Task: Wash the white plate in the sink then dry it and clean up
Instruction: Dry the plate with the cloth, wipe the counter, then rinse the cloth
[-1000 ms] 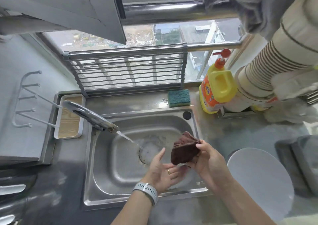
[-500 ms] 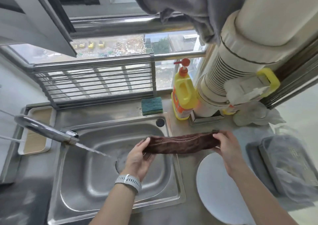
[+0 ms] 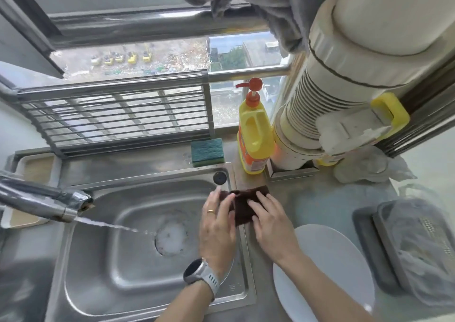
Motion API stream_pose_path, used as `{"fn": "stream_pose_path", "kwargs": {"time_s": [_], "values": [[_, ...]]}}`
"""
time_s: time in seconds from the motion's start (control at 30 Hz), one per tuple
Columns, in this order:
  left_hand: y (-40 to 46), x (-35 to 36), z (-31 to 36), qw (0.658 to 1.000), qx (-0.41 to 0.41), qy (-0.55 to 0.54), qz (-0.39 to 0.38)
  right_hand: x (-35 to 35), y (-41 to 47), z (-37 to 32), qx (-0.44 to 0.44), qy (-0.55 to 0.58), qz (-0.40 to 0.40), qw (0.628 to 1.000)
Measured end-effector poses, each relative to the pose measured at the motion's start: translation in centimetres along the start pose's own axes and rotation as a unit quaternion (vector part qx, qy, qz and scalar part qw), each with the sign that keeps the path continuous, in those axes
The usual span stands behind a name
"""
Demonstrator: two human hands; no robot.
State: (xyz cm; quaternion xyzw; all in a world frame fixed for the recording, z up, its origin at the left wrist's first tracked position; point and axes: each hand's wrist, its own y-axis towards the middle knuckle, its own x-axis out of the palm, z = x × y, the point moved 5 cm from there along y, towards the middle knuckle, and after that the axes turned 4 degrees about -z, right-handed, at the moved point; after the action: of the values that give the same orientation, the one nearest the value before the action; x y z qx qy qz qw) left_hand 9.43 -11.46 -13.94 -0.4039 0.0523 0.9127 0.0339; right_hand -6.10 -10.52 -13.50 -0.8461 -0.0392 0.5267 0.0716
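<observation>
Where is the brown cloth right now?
The brown cloth lies on the sink's right rim, under both hands, just in front of the yellow soap bottle.

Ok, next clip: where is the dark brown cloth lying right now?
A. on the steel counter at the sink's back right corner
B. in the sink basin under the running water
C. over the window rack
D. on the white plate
A: both hands press the dark brown cloth flat on the steel counter beside the sink rim, apart from the round white plate.
</observation>
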Motion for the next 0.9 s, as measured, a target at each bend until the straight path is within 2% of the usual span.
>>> {"fn": "stream_pose_path", "kwargs": {"time_s": [0.03,0.1,0.2,0.3,0.33,0.4,0.5,0.53,0.6,0.67,0.77,0.9], "values": [[-0.4,1.6,0.1,0.996,0.066,0.047,-0.039,1.1,-0.2,0.0,-0.010,-0.024,-0.020,0.999],[-0.3,4.1,0.0,0.978,0.140,0.126,-0.089,2.1,0.3,0.1,-0.030,-0.046,-0.036,0.998],[3.5,5.0,-0.1,0.967,0.145,0.176,-0.113,1.3,3.1,0.7,-0.039,-0.039,-0.043,0.998],[6.1,5.2,0.0,0.944,0.194,0.245,-0.104,0.0,5.0,1.2,-0.039,0.022,-0.078,0.996],[5.8,5.1,0.1,0.937,0.211,0.262,-0.099,-1.0,4.7,1.9,-0.015,0.053,-0.077,0.995],[4.3,4.6,0.4,0.930,0.239,0.266,-0.082,-3.9,2.5,4.3,0.056,0.072,-0.026,0.996],[3.5,4.0,1.2,0.929,0.262,0.250,-0.071,-8.5,-4.0,10.0,0.178,0.001,0.059,0.982],[3.8,4.0,1.4,0.928,0.275,0.242,-0.071,-9.4,-6.3,11.7,0.216,-0.023,0.061,0.974],[4.5,4.8,1.5,0.920,0.303,0.231,-0.097,-9.7,-10.4,14.8,0.301,-0.029,0.008,0.953],[4.6,6.0,1.3,0.905,0.323,0.236,-0.144,-8.9,-13.2,16.7,0.355,0.029,-0.039,0.934],[3.7,7.1,0.5,0.901,0.309,0.244,-0.182,-7.5,-15.6,18.4,0.389,0.158,-0.072,0.905],[-1.2,7.0,0.5,0.895,0.306,0.240,-0.218,-7.7,-17.8,19.2,0.399,0.327,-0.067,0.854]]}}
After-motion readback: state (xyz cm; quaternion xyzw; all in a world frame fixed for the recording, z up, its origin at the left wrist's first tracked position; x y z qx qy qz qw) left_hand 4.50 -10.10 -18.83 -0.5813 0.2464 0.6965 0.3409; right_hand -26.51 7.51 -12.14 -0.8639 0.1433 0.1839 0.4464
